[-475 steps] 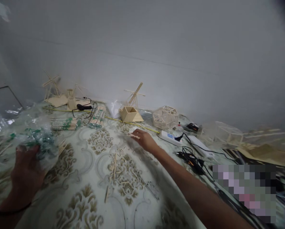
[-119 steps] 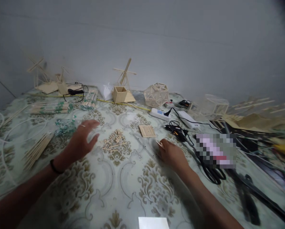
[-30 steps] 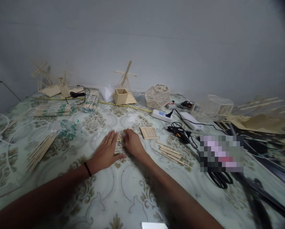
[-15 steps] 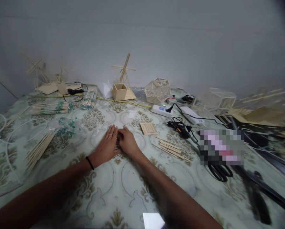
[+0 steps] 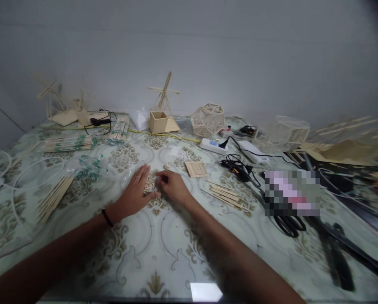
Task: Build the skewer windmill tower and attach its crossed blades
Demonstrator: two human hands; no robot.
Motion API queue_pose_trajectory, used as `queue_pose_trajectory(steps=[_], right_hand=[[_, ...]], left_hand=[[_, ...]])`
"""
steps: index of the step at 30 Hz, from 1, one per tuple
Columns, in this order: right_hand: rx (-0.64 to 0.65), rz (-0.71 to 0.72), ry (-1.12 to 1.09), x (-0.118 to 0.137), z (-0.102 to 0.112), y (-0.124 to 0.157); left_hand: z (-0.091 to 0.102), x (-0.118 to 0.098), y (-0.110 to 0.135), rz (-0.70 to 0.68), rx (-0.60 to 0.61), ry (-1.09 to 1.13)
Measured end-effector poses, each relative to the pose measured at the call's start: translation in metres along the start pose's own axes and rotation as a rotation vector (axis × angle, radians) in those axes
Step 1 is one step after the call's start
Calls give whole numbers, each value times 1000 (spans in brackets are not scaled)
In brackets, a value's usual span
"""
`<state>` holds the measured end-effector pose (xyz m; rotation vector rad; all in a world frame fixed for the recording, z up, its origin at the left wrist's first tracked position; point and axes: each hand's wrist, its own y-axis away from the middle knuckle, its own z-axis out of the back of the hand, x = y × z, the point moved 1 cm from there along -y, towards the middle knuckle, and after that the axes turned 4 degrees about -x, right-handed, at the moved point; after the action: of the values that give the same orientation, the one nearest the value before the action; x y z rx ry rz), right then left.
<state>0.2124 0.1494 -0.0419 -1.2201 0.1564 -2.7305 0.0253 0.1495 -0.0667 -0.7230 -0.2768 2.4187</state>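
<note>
A small heap of short cut wooden stick pieces [image 5: 150, 184] lies on the patterned tabletop between my hands. Along its left side rests my left hand [image 5: 136, 192], open, fingers stretched out and thumb apart, touching the edge of the heap. My right hand [image 5: 175, 188] is at the right of the heap with its fingers curled in; whatever they may hold is hidden. Just beyond my right hand is a tiny wooden piece [image 5: 166, 166]. To the right lies a square panel of joined sticks [image 5: 196, 169], with loose sticks [image 5: 225, 195] nearer me.
Bundled sticks [image 5: 54, 196] and wrapped packs [image 5: 68, 143] lie left. At the back stand a windmill-like stick model with a box [image 5: 159, 122] and a polyhedral stick frame [image 5: 208, 120]. A power strip [image 5: 214, 145], corded tool [image 5: 239, 169] and black-handled scissors [image 5: 288, 223] sit right.
My hands have moved apart slightly, uncovering the heap of stick pieces between them. My left thumb has spread away from the fingers; my right hand has shifted a little to the right.
</note>
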Motion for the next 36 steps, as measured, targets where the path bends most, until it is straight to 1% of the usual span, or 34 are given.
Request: queue_pose_trajectory(steps=[2, 4, 6, 8, 12, 15, 18, 21, 23, 25, 28, 30, 33, 36], right_hand=[[21, 0, 27, 0, 7, -3], [32, 9, 71, 1, 15, -8], [25, 22, 130, 2, 21, -13], [15, 43, 195, 4, 24, -18], [38, 111, 310, 8, 18, -25], [98, 170, 380, 10, 8, -23], [153, 231, 427, 11, 3, -10], [193, 286, 444, 13, 5, 10], [209, 309, 446, 12, 8, 20], [198, 307, 449, 9, 13, 22], [132, 277, 455, 2, 18, 8], [90, 272, 454, -2, 16, -8], [72, 299, 437, -3, 6, -25], [83, 338, 417, -1, -3, -23]], left_hand=[[1, 6, 2, 49, -11, -12], [-1, 7, 3, 60, 0, -17], [-1, 3, 3, 42, 27, -8], [2, -5, 5, 9, 60, 11], [15, -25, 11, -45, 107, 44], [30, -33, 19, -69, 114, 69], [44, -28, 28, -84, 76, 85], [56, -12, 39, -89, 31, 75], [61, 0, 46, -74, 23, 66], [61, 9, 50, -43, 11, 54], [53, 11, 52, -11, -7, 41], [47, 2, 51, -4, 11, 42], [41, -16, 50, -19, 77, 74], [41, -27, 50, -53, 137, 141]])
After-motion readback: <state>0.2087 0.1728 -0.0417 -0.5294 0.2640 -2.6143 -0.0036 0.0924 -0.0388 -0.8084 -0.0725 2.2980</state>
